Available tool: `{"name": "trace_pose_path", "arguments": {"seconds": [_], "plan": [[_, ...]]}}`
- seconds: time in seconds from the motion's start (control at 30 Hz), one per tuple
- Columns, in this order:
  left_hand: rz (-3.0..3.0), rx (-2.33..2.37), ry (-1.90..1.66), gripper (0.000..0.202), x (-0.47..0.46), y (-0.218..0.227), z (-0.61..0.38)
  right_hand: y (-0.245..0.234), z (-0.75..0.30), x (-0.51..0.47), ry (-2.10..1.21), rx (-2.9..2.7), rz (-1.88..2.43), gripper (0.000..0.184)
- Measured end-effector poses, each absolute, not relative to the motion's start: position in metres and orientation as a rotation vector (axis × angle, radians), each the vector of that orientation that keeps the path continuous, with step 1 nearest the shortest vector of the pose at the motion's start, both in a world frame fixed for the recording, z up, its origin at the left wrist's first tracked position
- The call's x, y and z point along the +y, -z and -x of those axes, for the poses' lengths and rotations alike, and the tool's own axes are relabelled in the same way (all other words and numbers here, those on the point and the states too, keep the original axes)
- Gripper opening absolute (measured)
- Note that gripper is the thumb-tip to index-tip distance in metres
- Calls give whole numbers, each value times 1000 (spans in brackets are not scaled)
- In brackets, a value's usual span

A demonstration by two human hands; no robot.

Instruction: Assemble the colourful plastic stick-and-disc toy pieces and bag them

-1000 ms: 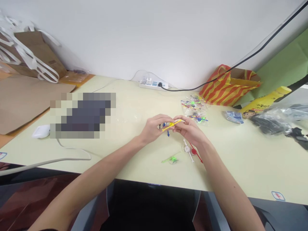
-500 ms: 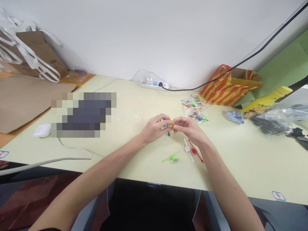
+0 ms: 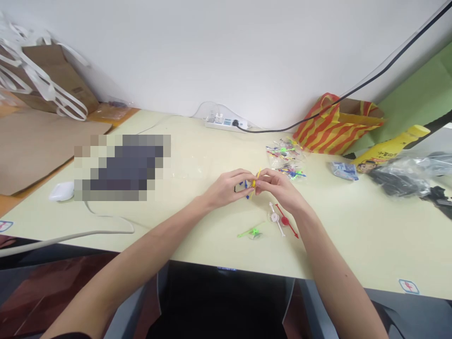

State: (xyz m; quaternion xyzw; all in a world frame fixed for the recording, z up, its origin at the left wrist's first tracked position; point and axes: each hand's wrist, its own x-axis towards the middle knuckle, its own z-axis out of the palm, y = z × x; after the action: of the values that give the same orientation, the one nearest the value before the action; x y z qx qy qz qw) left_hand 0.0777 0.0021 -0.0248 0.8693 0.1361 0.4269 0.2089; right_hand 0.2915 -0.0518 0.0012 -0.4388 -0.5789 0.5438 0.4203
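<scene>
Left hand (image 3: pixel 226 189) and right hand (image 3: pixel 280 188) are narrowed to a fingertip pinch, both on the yellow spinner (image 3: pixel 254 183). Relative to the white spinner (image 3: pixel 275 217) on the worktop (image 3: pixel 208 238), I locate the yellow one beyond and leftward, the red spinner (image 3: pixel 285 220) just right. I judge the step as two-handed manipulation; the next move calls for steady, light finger pressure.
</scene>
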Motion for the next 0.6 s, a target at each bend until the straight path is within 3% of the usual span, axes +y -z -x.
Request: {"name": "trace_pose_path", "arguments": {"seconds": [0.6], "plan": [[-2195, 536, -1337, 15, -6, 24, -87, 0, -276, -55, -1612, -1206, 913, 16]]}}
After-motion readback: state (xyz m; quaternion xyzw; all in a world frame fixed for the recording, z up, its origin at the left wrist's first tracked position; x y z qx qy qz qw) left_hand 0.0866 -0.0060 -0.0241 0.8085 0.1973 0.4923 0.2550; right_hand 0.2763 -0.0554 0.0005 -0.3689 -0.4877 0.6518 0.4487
